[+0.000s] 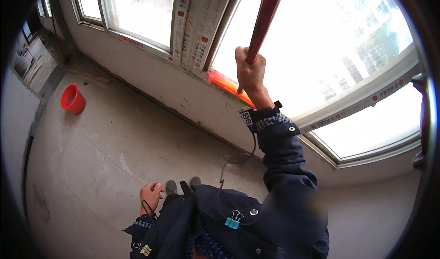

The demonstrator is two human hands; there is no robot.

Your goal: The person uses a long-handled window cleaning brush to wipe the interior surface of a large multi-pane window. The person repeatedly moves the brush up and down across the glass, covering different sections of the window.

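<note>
My right hand (pixel 251 68) is closed around the red pole (pixel 266 16) of a long-handled broom or brush, raised in front of the window. The orange brush head (pixel 228 85), with pinkish bristles, lies along the window sill at the lower left corner of the large window pane (pixel 302 46); my wrist hides part of it. My left hand (pixel 151 194) hangs low beside my body with its fingers loosely curled and holds nothing. A cable loops at each wrist.
A red plastic bucket (pixel 73 99) stands on the dusty floor at the left. The wall (pixel 165 83) below the windows runs across the view. Window frames (pixel 196 28) bear printed protective tape. At far left is a doorway with debris beyond. My shoes (pixel 171 187) show below.
</note>
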